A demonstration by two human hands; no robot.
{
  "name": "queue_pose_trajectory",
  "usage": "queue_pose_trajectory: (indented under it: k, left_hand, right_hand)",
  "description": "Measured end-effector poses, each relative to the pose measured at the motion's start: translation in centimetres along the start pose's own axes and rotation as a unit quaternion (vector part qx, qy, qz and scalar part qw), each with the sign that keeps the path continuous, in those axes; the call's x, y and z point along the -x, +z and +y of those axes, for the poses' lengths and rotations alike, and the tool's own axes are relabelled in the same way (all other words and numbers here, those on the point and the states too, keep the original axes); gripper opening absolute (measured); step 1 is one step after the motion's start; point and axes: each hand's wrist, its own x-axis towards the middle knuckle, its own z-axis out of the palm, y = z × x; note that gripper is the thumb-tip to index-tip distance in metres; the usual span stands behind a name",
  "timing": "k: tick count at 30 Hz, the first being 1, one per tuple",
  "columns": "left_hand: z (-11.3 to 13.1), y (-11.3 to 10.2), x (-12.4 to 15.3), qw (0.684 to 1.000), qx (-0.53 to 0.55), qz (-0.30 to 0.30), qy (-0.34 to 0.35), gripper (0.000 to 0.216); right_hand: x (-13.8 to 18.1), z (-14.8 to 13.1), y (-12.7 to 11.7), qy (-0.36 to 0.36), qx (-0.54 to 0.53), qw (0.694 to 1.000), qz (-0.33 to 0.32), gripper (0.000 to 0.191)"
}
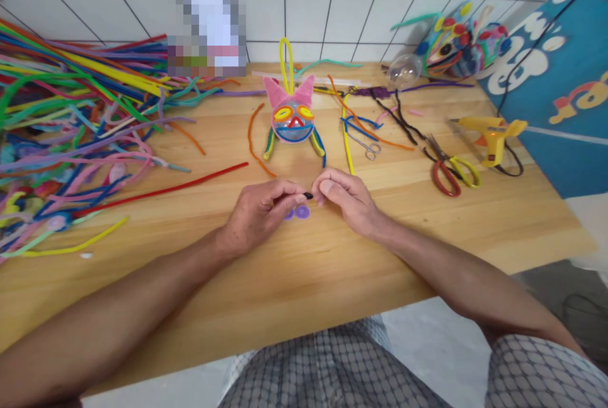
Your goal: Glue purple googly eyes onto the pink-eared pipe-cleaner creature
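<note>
My left hand (259,211) and my right hand (344,199) meet at the middle of the wooden table (304,268). Both pinch a small black piece (308,195) between their fingertips. Right under the fingers lie two little purple coiled discs (298,212) on the wood. Behind my hands stands a craft figure (292,118) made of pipe cleaners, with pink ears, a yellow loop on top, yellow-ringed eyes and a blue mouth.
A big heap of coloured pipe cleaners (71,116) covers the table's left side, and a long red one (161,191) lies loose. On the right are red-and-yellow scissors (449,167), small metal scissors (368,145), a yellow glue gun (491,135) and another colourful figure (456,40).
</note>
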Motion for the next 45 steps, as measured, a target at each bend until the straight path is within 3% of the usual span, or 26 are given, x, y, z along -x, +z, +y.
queue_pose_trajectory:
  k: [10,19,32,45]
  left_hand:
    - [-0.1,0.0,-0.1,0.998,0.021,0.025,-0.05,0.025]
    - [-0.3,0.2,-0.6,0.982,0.119,0.04,-0.139,0.028]
    - [-0.1,0.3,-0.3,0.987,0.095,0.023,-0.129,0.025]
    - [0.0,0.5,-0.1,0.99,0.089,0.012,-0.109,0.022]
  right_hand:
    - [-1.0,0.5,-0.1,0.065,-0.099,0.992,0.04,0.05]
    - [-0.7,0.2,0.2,0.051,-0.031,0.997,0.039,0.032]
    - [-0.1,0.5,1.1,0.005,0.056,0.998,0.026,0.024]
    - [0.3,0.7,1.2,-0.062,0.14,0.986,0.066,0.015]
